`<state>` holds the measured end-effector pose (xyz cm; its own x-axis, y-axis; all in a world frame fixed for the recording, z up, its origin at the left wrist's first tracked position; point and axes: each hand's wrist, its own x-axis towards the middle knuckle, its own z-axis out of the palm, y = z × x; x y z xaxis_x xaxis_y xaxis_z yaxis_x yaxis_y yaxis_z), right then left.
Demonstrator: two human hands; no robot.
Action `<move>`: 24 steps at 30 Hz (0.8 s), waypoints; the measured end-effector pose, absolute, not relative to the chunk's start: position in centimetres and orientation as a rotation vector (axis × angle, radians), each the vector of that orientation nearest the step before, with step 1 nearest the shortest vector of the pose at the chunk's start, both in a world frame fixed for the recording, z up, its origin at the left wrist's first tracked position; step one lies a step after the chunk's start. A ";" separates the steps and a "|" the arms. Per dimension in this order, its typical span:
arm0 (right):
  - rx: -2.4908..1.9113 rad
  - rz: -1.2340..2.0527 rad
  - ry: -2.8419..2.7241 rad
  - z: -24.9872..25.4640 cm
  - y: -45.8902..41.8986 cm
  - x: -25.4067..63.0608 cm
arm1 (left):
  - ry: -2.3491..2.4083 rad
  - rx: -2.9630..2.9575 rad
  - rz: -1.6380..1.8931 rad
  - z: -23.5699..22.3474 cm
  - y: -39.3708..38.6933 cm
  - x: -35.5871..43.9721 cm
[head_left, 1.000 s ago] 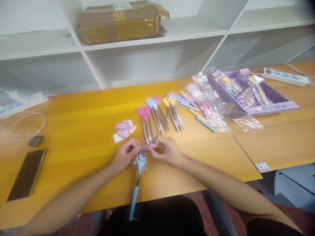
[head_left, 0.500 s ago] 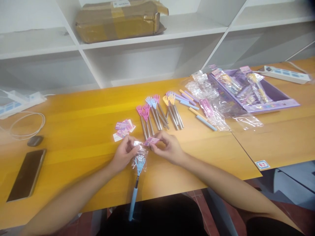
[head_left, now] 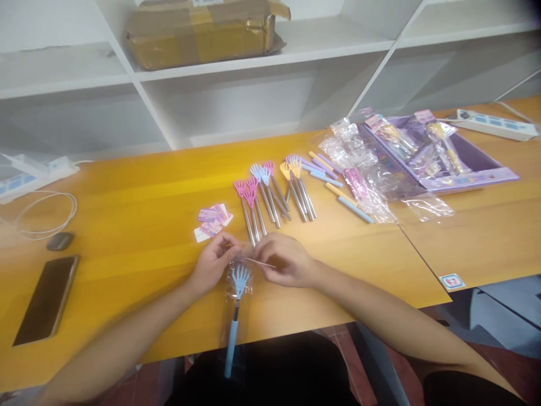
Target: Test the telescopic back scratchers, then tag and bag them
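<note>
My left hand [head_left: 216,260] is closed on the top of a clear plastic bag [head_left: 231,290]. Inside the bag is a blue back scratcher [head_left: 240,280] with a hand-shaped head, its handle hanging past the table's front edge. My right hand [head_left: 284,260] pinches a small printed card [head_left: 262,263], seen almost edge-on at the bag's mouth. Whether the card's far end is inside the bag I cannot tell. Beyond my hands lie several pink back scratchers [head_left: 250,197], blue ones [head_left: 264,179] and yellow ones [head_left: 295,169], with bare metal rods. A pile of printed cards [head_left: 213,219] lies left of them.
Coloured handle tubes [head_left: 325,179] and clear bags [head_left: 355,149] lie to the right, beside a purple display box [head_left: 469,181] with bagged scratchers. A phone [head_left: 46,299], a black mouse [head_left: 60,241] and a power strip [head_left: 38,175] are at left. A cardboard box [head_left: 203,36] sits on the shelf.
My right hand has turned and brought the card down against the bag's mouth. The card now shows its edge instead of its printed face. My left hand still holds the bag.
</note>
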<state>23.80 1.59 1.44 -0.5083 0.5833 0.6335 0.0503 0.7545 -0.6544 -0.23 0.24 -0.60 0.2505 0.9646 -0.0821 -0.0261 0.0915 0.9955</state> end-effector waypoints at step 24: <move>-0.705 0.561 -2.006 0.4 2.2 23.3 | 0.957 0.950 1.016 -0.6 0.6 -0.4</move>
